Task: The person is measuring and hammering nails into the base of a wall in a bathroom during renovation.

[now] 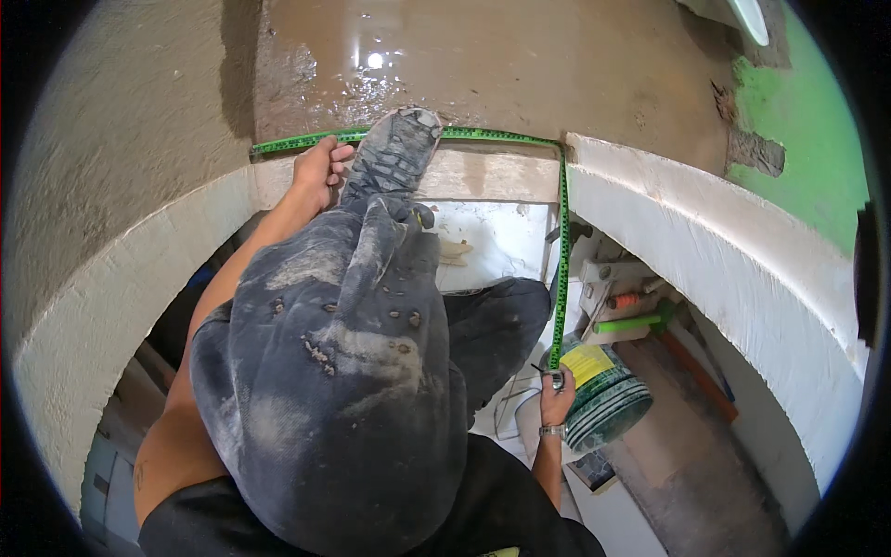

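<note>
A green tape measure blade (506,136) stretches along a wet brown mortar slab, from the left wall to the right wall edge. There it bends sharply and runs back down to its case. My left hand (320,169) pinches the blade near its left end, fingers curled. Low on the right, my right hand (557,399) grips the tape measure case (554,378); the palm hides part of it. My raised leg, in dusty dark trousers (343,371), fills the middle, and my worn shoe (394,153) covers a stretch of the blade.
A pale ledge (492,176) borders the slab (520,65). Thick white wall edges (148,241) (705,223) curve down both sides. Below right are a dark green bucket (608,413), a green-handled tool (626,324) and an orange bar (701,376). Green paint (807,139) covers the far right wall.
</note>
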Demonstrator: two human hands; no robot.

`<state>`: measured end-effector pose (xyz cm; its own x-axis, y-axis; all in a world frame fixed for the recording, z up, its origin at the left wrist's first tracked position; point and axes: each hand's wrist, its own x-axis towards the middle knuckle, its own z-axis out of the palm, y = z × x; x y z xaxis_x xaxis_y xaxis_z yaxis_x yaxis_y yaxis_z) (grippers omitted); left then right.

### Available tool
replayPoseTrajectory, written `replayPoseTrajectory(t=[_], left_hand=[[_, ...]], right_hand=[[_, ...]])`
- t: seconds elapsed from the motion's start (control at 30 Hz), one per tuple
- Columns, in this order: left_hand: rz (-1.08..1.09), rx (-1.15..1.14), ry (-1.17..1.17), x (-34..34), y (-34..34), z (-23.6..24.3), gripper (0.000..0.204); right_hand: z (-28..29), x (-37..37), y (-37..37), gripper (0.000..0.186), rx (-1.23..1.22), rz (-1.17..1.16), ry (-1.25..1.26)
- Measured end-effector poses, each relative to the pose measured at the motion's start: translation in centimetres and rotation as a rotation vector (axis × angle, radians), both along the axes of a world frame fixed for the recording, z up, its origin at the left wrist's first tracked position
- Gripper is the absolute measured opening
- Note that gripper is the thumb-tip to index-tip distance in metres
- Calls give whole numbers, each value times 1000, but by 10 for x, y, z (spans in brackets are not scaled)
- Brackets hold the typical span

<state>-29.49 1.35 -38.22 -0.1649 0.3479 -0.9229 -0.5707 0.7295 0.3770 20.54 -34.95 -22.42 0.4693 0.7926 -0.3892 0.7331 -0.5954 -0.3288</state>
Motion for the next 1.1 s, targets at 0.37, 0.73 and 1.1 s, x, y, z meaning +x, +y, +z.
replayPoseTrajectory(t=[0.37, 0.73, 1.1], left_hand=[[-47, 99, 22, 7, 2, -12, 20], [-184, 740, 321, 31, 191, 62, 19], [-380, 1177, 278, -38, 353, 374, 31]], right_hand=[[-9, 18, -28, 42, 93, -16, 0], [-38, 44, 8, 40, 194, -12, -48], [-36, 1, -21, 44, 483, -55, 302]])
